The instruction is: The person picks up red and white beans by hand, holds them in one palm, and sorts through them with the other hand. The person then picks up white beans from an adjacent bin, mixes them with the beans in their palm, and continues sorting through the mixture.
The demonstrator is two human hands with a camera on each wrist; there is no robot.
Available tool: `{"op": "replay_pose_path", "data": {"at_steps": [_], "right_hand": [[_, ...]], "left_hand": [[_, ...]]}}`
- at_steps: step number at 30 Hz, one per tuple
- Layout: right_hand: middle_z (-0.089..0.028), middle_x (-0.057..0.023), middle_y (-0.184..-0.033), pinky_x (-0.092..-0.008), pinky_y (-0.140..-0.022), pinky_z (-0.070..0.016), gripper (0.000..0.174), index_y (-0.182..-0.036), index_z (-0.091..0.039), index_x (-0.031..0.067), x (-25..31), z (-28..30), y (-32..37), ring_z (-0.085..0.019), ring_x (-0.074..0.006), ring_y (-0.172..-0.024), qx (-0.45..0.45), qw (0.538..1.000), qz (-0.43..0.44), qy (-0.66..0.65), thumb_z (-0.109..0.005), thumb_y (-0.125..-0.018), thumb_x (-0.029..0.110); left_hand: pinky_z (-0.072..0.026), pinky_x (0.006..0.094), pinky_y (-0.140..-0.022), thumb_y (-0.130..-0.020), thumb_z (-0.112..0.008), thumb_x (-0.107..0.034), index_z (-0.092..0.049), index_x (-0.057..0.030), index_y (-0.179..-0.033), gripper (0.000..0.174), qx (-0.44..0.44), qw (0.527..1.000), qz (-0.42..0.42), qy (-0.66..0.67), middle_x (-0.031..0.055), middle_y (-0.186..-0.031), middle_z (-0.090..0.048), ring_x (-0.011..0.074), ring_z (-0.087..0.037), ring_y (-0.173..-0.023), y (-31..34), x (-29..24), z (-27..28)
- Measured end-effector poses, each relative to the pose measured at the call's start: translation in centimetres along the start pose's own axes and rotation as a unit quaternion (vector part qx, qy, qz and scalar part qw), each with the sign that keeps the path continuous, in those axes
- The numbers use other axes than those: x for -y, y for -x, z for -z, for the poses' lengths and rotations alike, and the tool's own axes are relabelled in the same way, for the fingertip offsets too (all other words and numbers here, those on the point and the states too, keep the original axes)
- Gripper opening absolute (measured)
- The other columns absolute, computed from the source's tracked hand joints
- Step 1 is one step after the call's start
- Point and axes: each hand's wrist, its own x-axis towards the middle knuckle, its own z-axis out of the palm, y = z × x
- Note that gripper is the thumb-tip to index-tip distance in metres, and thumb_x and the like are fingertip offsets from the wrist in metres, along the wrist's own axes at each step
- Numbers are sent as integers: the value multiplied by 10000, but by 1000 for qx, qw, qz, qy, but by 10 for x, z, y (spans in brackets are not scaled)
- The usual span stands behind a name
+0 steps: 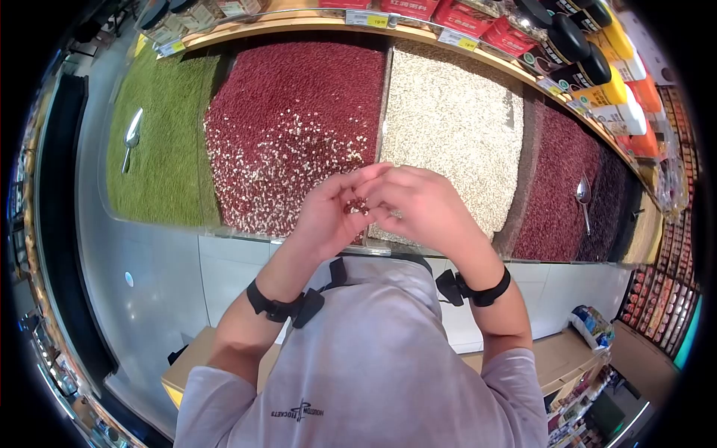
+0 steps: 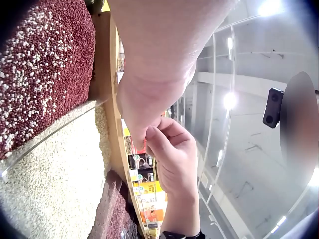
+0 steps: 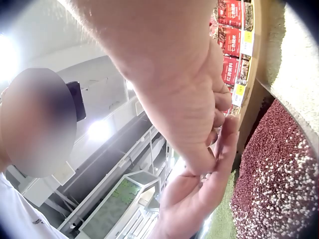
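Note:
My left hand (image 1: 326,211) is cupped, palm up, over the bins and holds a small handful of mixed dark red and white beans (image 1: 357,206). Bent over that palm, the right hand (image 1: 427,203) has its curled fingers and thumb right at the beans. In the left wrist view the right thumb (image 2: 158,142) and index finger come together against the left hand's edge; I cannot tell whether a bean is pinched there. Under the hands lie a bin of red beans (image 1: 299,78) with white ones scattered over its front half, and a bin of white beans (image 1: 455,112).
A green bin (image 1: 168,149) with a metal scoop (image 1: 132,138) lies at the left. Further right, a dark red bin (image 1: 549,187) holds another scoop (image 1: 583,191). Dividers separate the bins. Behind them runs a wooden shelf edge (image 1: 299,21) with jars, red packets and bottles (image 1: 609,93).

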Motion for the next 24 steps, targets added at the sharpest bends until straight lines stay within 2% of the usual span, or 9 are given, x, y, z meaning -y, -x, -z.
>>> {"op": "replay_pose_path", "data": {"at_steps": [8, 10, 12, 13, 14, 16, 17, 19, 24], "right_hand": [[-627, -56, -824, -371, -679, -549, 118, -821, -658, 89, -6, -13, -1, -658, -257, -781, -16, 1000, -14, 11, -708, -721, 126], [-624, -60, -807, -369, -670, -546, 119, -817, -656, 87, -7, -11, 0, -655, -257, -772, -31, 999, -19, 3, -711, -718, 128], [-630, -47, -787, -319, -637, -531, 95, -788, -635, 80, -7, -3, 6, -640, -205, -718, -11, 987, -114, -116, -712, -735, 96], [-630, -47, -787, -319, -637, -531, 95, -788, -635, 80, -9, 0, 10, -640, -205, -718, -12, 986, -118, -116, -712, -735, 96], [-639, -37, -796, -291, -626, -517, 98, -779, -620, 76, -13, 2, 14, -623, -169, -698, -51, 976, -139, -158, -710, -741, 68], [-668, -18, -847, -228, -611, -483, 132, -779, -589, 62, -24, 6, 29, -578, -74, -685, -127, 950, -162, -235, -690, -766, -23], [-668, -18, -847, -228, -611, -483, 132, -779, -589, 62, -32, 7, 38, -578, -74, -685, -129, 949, -167, -234, -690, -766, -23], [-673, -18, -845, -225, -633, -484, 133, -807, -597, 53, -46, 9, 56, -576, -49, -725, -201, 890, -216, -347, -686, -789, -43], [-662, -5, -817, -216, -647, -469, 122, -831, -613, 44, -85, 11, 99, -547, -33, -729, -258, 869, -269, -324, -705, -820, -35]], "left_hand": [[-533, 415, -990, -1039, -348, -191, -500, 90, -1365, 456, -9, 1000, 25, 4, 140, -1169, -635, 230, -619, -1125, -4, -4, 8], [-520, 421, -1008, -1038, -343, -188, -484, 99, -1376, 465, 29, 999, 34, 14, 164, -1211, -628, 247, -613, -1149, -5, -6, 9], [-505, 424, -1034, -1038, -340, -187, -471, 106, -1383, 471, 15, 999, 40, 8, 183, -1251, -615, 264, -602, -1181, -3, -10, 0], [-489, 428, -1059, -1037, -336, -185, -458, 113, -1390, 478, 2, 999, 41, 1, 201, -1290, -603, 281, -592, -1212, -3, -11, -4], [-441, 440, -1120, -1039, -320, -194, -440, 124, -1397, 493, 17, 999, 47, 0, 244, -1363, -561, 329, -552, -1282, -4, -12, -5], [-423, 450, -1137, -1040, -312, -201, -436, 126, -1398, 500, 24, 998, 55, -4, 256, -1372, -552, 346, -538, -1297, -4, -13, -6], [-406, 459, -1154, -1041, -305, -208, -433, 128, -1399, 507, 34, 998, 60, -7, 268, -1381, -544, 363, -525, -1312, -4, -12, -6], [-389, 469, -1165, -1039, -299, -209, -433, 128, -1399, 511, 34, 997, 69, 8, 280, -1385, -537, 374, -511, -1324, -5, -9, -6], [-374, 485, -1175, -1024, -307, -202, -420, 143, -1398, 522, 38, 996, 79, 7, 295, -1391, -523, 389, -490, -1340, -8, -6, -11]]}}
